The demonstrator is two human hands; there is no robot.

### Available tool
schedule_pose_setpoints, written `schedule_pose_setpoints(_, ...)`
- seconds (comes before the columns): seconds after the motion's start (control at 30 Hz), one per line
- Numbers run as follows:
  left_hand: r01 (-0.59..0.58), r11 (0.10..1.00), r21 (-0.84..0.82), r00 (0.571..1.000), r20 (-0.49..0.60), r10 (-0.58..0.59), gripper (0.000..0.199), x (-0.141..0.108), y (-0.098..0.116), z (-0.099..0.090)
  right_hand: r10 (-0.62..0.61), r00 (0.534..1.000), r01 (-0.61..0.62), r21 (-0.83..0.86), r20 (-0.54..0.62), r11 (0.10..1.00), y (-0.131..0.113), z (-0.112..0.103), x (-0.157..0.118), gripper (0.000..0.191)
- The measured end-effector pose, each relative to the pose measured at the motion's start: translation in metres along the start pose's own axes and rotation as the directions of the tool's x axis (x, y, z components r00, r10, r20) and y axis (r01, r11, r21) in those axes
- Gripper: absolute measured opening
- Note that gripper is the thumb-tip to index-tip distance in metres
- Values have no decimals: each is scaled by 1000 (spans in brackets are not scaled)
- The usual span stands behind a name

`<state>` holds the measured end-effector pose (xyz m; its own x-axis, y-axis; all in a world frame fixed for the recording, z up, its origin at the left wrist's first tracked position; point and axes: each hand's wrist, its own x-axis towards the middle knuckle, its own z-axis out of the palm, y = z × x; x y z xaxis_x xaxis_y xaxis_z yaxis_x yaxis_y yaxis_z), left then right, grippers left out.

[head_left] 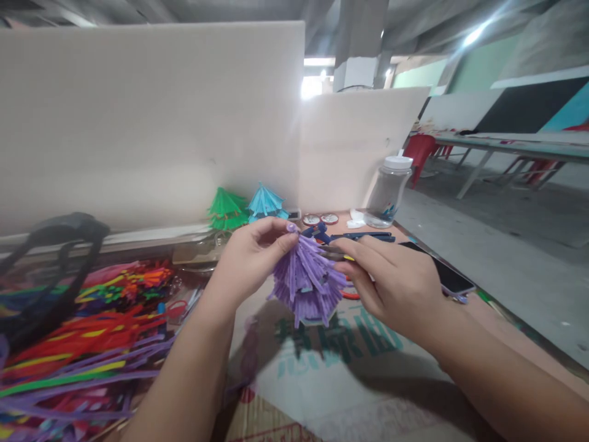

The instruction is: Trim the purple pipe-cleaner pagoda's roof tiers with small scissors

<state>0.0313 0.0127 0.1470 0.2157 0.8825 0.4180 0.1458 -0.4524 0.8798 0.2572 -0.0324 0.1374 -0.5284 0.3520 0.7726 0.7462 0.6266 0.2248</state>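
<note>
My left hand pinches the tip of a small purple tree made of fuzzy pipe cleaners in layered, drooping tiers. The tree hangs upright above a printed cardboard sheet. My right hand is closed at the tree's right side, its fingers round a slim dark tool with a bit of yellow on it. The tool's end reaches the upper strands; its exact kind is too blurred to tell. Behind the tree lies a dark blue tool, partly hidden.
Finished green and blue trees stand at the back by a white panel. Loose coloured pipe cleaners cover the left side. A clear bottle and a phone are on the right, near the table edge.
</note>
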Motion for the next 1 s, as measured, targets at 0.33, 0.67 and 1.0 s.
schedule_pose_setpoints(0.33, -165, 982, -94, 982, -108, 155, 11, -11, 12, 9, 1, 997, -2, -16, -83, 1000, -7, -10, 1, 20)
schedule_pose_setpoints(0.67, -378, 924, -52, 921, -123, 370, 8, -13, 6, 25, 4, 991, -15, -83, -132, 996, -6, -11, 3, 18)
schedule_pose_setpoints(1.0, -446, 894, -55, 888, -158, 433, 6, -15, 5, 31, 38, 993, -40, -19, -115, 999, -9, -12, 5, 18)
